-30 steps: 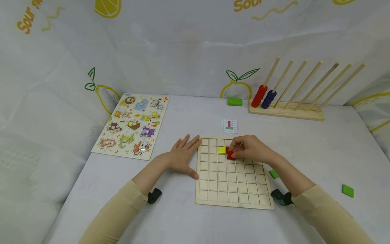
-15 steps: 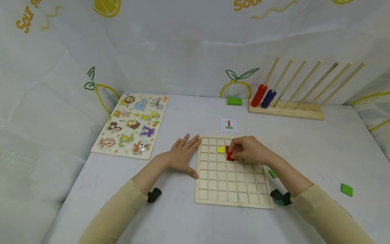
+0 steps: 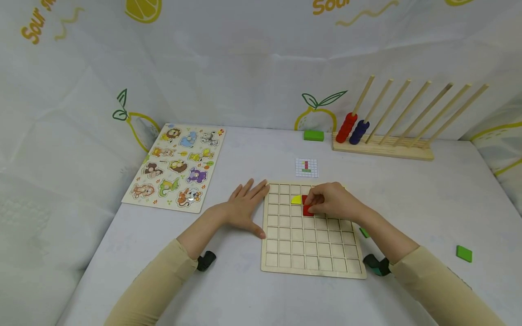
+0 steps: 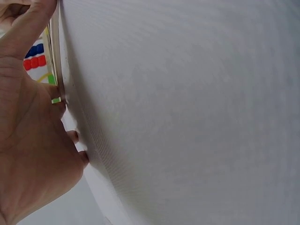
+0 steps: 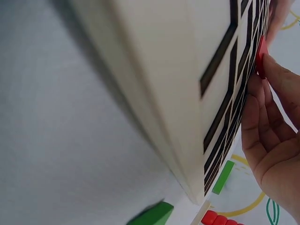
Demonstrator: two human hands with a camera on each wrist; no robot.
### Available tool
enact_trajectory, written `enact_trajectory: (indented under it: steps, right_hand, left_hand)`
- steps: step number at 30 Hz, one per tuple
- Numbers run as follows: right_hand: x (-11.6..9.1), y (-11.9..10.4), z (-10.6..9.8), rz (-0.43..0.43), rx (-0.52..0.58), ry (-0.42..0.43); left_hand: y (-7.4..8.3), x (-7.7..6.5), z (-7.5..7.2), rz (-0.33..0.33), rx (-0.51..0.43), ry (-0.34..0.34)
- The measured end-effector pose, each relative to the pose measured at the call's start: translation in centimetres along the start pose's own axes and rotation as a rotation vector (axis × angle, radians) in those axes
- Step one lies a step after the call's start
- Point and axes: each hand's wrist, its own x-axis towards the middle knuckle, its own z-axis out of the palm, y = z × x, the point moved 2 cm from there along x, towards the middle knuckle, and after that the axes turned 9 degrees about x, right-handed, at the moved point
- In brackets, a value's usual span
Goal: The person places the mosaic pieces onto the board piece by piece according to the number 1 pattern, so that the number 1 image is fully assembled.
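My right hand [image 3: 333, 200] pinches a red square tile [image 5: 261, 56] between thumb and fingers, over the upper middle of a wooden grid board [image 3: 297, 249]. The tile is partly behind the fingertips in the head view. Another red tile [image 3: 304, 198] shows just beyond it, mostly hidden by the fingers. To the left of that one lies a yellow tile [image 3: 297, 199] with a rounded corner. My left hand [image 3: 244, 209] rests with spread fingers along the board's left edge, thumb and fingertips touching the rim.
Behind the board lies a small printed pattern card [image 3: 306, 168]. Green tiles [image 3: 464, 253] lie on the right, one partly behind my forearm. A green block [image 3: 313, 136] and a bead rack [image 3: 383, 149] stand at the back; an animal puzzle [image 3: 175, 170] lies left.
The pinched red tile has shifted very slightly toward me and looks flatter on the grid. My left hand has stayed put at the board's edge.
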Motion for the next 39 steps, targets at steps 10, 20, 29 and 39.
enact_trajectory:
  steps: [10,20,29,39]
  right_hand:
    - [-0.1,-0.2,0.1,-0.040,-0.033,0.024]
    - [0.0,0.0,0.2,-0.050,-0.036,0.027]
    - [0.1,0.0,-0.2,-0.024,-0.021,0.020]
    - [-0.7,0.0,-3.0,-0.005,0.001,0.048]
  left_hand:
    - [-0.1,0.0,0.1,0.003,0.000,0.005]
    - [-0.3,0.3,0.5,-0.013,0.010,0.003]
    - [-0.3,0.4,0.5,-0.009,0.011,0.005]
    - [-0.3,0.3,0.5,-0.015,0.007,-0.003]
